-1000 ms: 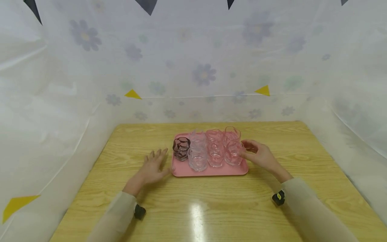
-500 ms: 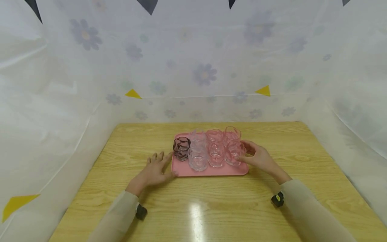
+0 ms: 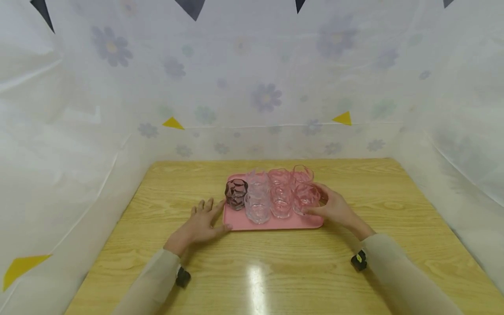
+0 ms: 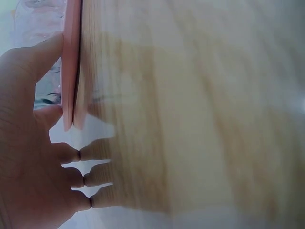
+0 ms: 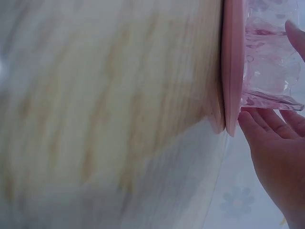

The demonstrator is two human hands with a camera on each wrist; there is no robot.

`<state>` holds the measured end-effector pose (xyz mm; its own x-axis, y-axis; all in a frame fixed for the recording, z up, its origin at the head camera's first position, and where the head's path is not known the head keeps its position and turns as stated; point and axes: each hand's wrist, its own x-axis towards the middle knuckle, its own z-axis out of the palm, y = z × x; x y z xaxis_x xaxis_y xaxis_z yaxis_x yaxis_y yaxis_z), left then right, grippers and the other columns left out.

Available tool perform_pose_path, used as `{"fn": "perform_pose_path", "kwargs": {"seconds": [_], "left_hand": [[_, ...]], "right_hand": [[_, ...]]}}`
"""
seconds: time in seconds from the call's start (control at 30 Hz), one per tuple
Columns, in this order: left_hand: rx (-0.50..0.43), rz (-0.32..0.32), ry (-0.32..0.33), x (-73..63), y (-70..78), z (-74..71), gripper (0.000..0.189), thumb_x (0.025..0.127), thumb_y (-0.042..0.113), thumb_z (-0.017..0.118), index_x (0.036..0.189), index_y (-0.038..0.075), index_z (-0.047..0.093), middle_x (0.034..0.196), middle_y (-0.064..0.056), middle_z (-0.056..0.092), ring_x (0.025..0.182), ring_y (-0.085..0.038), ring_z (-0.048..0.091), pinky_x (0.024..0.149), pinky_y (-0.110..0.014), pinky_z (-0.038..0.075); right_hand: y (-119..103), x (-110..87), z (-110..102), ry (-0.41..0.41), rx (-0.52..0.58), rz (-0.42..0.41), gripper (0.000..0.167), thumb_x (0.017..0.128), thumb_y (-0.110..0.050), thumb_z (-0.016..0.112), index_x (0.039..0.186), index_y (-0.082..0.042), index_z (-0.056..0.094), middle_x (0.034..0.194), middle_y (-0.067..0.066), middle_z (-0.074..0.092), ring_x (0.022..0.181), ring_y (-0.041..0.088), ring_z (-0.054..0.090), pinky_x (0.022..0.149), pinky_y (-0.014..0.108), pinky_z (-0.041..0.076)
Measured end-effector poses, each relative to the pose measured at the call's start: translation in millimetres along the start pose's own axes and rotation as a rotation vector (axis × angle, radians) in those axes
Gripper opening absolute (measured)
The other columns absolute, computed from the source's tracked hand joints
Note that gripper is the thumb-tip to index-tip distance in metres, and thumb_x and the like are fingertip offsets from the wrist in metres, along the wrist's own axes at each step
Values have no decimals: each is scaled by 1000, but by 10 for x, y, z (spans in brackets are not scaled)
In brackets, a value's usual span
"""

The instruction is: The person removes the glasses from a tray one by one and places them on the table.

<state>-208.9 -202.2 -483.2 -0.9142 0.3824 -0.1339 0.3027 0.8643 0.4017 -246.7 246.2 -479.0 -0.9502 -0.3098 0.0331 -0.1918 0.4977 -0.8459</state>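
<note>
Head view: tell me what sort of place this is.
Probably a makeshift booth or screened-off workspace: pale flower-print sheeting encloses the wood-grain table at the back and both sides, and yellow triangles show on the sheeting, perhaps as markers.

A pink tray (image 3: 281, 224) with rounded corners lies flat, a little below the centre of the frame. The left hand (image 3: 201, 225) touches its left edge. Toward its lower right corner stands a transparent, faceted pink glass (image 3: 305, 197), upright, held between thumb and fingers of the right hand (image 3: 335, 208).
</note>
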Motion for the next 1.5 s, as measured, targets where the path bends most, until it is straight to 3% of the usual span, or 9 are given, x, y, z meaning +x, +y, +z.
{"fn": "perform_pose_path", "kwargs": {"seconds": [0.27,0.63,0.9,1.07,1.27,1.5], "left_hand": [[-7,-5,5,-2,8,-4,92,99,69,55,171,24,19,171,-35,13,156,-63,5,124,-77,3],[7,-7,-1,10,7,-22,92,99,69,54,171,23,19,171,-35,14,156,-62,6,124,-77,5],[-39,9,26,36,-41,29,96,96,73,56,170,25,21,170,-37,14,155,-64,5,123,-78,2],[-51,45,50,10,-39,8,95,96,73,56,170,24,24,167,-42,18,152,-70,8,119,-84,4],[-11,4,4,-18,6,-25,92,99,69,55,170,22,21,170,-37,13,155,-65,5,124,-78,3],[18,-9,-1,-4,3,-13,91,100,70,53,171,24,19,171,-35,13,156,-63,6,124,-77,4]], "right_hand": [[3,25,48,19,-47,7,99,84,-34,91,161,-5,37,159,23,49,145,45,49,118,59,44],[-15,58,47,32,-140,-36,93,85,-33,91,158,-2,42,149,24,57,129,41,61,105,56,55],[-13,34,36,51,-142,-36,91,83,-31,92,154,-2,44,145,24,58,130,41,59,108,57,53],[-55,14,-7,80,-128,-48,84,83,-29,93,148,-2,49,139,23,61,124,38,62,102,46,56],[-92,-41,-160,105,-122,-34,84,85,-29,91,150,-1,47,139,24,60,118,35,63,89,25,55],[-11,-99,-385,168,-176,-14,85,89,-33,87,153,0,43,142,25,56,120,38,60,92,40,56]]}}
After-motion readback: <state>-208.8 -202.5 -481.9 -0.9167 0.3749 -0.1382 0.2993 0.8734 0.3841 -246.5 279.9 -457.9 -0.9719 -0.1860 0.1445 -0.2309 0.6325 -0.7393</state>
